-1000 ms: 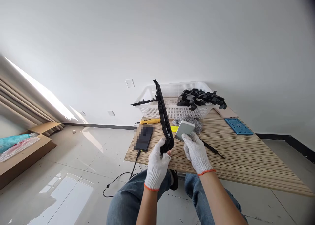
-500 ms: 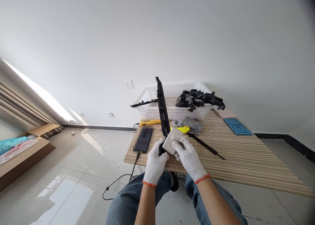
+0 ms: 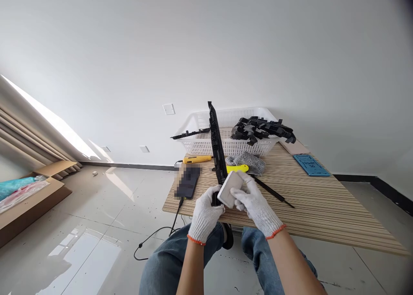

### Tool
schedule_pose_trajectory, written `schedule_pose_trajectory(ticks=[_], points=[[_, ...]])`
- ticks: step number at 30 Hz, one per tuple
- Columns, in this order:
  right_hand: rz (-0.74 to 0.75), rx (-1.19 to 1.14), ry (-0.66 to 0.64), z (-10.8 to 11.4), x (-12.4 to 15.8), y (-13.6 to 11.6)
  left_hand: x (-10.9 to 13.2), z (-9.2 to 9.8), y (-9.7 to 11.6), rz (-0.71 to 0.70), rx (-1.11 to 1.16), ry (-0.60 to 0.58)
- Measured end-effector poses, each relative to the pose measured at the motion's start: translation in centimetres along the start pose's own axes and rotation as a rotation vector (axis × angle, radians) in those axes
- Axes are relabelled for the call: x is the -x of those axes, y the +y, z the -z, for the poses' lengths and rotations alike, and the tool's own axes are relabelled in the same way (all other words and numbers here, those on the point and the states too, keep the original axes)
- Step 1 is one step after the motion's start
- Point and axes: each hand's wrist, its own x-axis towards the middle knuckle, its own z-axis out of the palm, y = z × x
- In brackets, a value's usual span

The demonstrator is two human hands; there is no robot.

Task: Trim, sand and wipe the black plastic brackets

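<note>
My left hand (image 3: 205, 215), in a white knitted glove with an orange cuff, is closed round the lower end of a long black plastic trim piece (image 3: 217, 146). The trim rises away from me, slightly tilted, in front of the basket. In my right hand (image 3: 254, 206), gloved the same way, is a flat white rectangular pad (image 3: 229, 189), pinched by its right side. The pad's left edge lies close to the trim's lower end, just above my left fingers; whether they touch I cannot tell.
Several black plastic parts (image 3: 258, 129) lie in a white basket (image 3: 193, 147) by the wall. On the table (image 3: 322, 213) are a yellow tool (image 3: 197, 159), a phone (image 3: 190, 183), a yellow-handled item (image 3: 238, 168), a grey cloth (image 3: 254, 162), a thin black rod (image 3: 272, 191) and a blue plate (image 3: 311, 165).
My right hand and the white pad have shifted slightly right and down, the pad turning more upright. The black trim has moved a little right with my left hand.
</note>
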Motion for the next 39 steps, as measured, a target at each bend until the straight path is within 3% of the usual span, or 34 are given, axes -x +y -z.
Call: schedule_pose_trajectory(ticks=[2,5,9,13,17,21,25,29,33,37,39], points=[[-0.008,0.008,-0.019,0.0,0.0,-0.1,0.0,0.0,-0.1,0.009,0.005,-0.007],[0.034,0.0,0.095,0.0,0.0,-0.2,0.0,0.1,-0.1,0.045,-0.032,-0.013],[0.013,0.036,0.04,0.0,-0.1,-0.3,-0.1,0.1,-0.2,-0.013,0.034,-0.037],[0.081,-0.029,0.171,-0.2,0.0,-0.6,-0.2,0.0,-0.4,0.027,-0.01,-0.033],[-0.011,0.063,0.049,-0.3,0.3,-1.1,-0.3,0.0,-0.5,-0.019,0.088,-0.043],[0.038,-0.006,0.225,-0.4,0.3,-1.2,-0.3,0.0,-0.4,0.029,0.032,-0.043],[0.0,0.028,0.081,-0.6,0.2,-1.0,-0.2,0.0,-0.2,-0.021,0.066,-0.035],[0.053,-0.032,0.214,-0.7,0.2,-1.1,-0.1,-0.1,0.1,0.079,-0.027,-0.039],[-0.003,0.002,0.075,-0.7,0.0,-1.1,-0.1,-0.2,0.4,0.06,-0.001,-0.047],[0.073,-0.028,0.222,-0.4,-0.4,-0.8,-0.1,-0.2,0.7,0.104,-0.089,-0.049],[0.056,0.013,0.148,-0.2,-0.5,-0.7,0.0,-0.1,0.8,0.096,-0.08,-0.054]])
